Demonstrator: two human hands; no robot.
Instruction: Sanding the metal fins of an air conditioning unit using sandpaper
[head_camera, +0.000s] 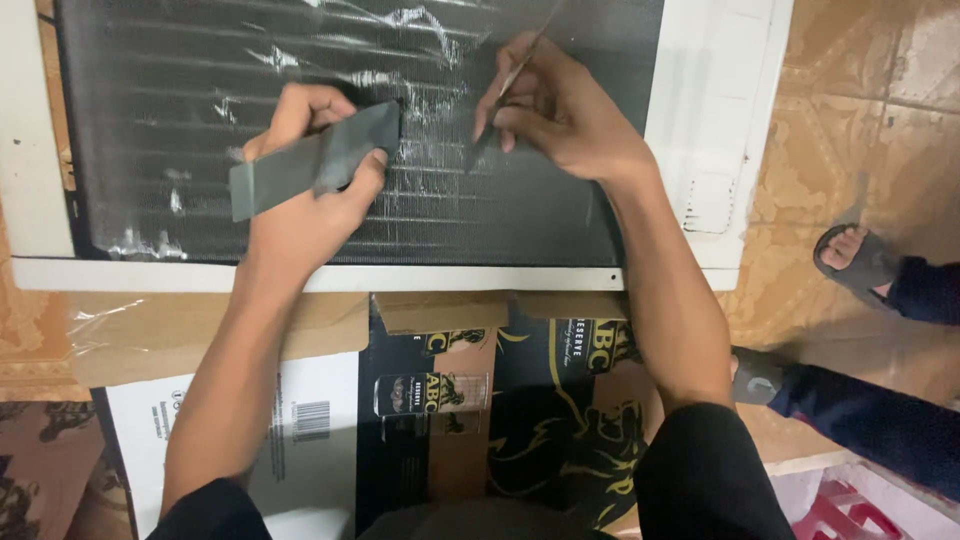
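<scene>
Knees: dark trousers (700, 480) at the bottom edge, nearest the camera.
Flattened cartons: a black-and-gold printed carton (550, 400) lies open under the forearms; beside it a white carton panel (310, 400) with a small barcode block; plain brown cardboard (170, 330) with a strip of clear tape above that.
Left hand: the left hand (300, 190) is curled shut around a flat grey rectangular pad (310, 165), matte, held slantwise against the fins.
Right hand: the right hand (560, 110) pinches a thin metal pick (520, 65) between thumb and fingertips, tip on the fins.
Finned panel: a dark coil (400, 215) of fine horizontal fins, with bent silvery patches, set in a white frame (710, 110), touched by both tools.
Floor: glossy tan patterned tiles (860, 90).
Bystander: another person's sandalled feet (850, 255) at the right, in dark cuffs.
</scene>
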